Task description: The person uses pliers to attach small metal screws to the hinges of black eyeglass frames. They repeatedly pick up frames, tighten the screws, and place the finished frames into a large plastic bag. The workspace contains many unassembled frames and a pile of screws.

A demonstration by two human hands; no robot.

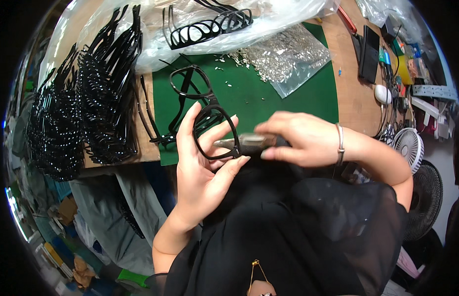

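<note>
While the left hand (202, 167) holds a black spectacle frame (215, 132) at the middle of the head view, its fingers (187, 130) are curled narrowly around one lens rim, thumb below and the others behind. The right hand (301, 139), coming from 3 o'clock, is closed on a grey metal tool (249, 143) whose tip touches the frame's corner near the hinge. I judge the frame light, thin and rather stiff, with a glossy surface that may slip; the rim beside the hinge seems the safest place to hold, not the narrow bridge. Toward 12 o'clock lies a green mat (283, 101) on the tabletop (350, 93), with small metal parts in a clear bag (288, 56). Stacked black frames (98, 93) crowd 10 o'clock, so free room stays mostly over the mat.
</note>
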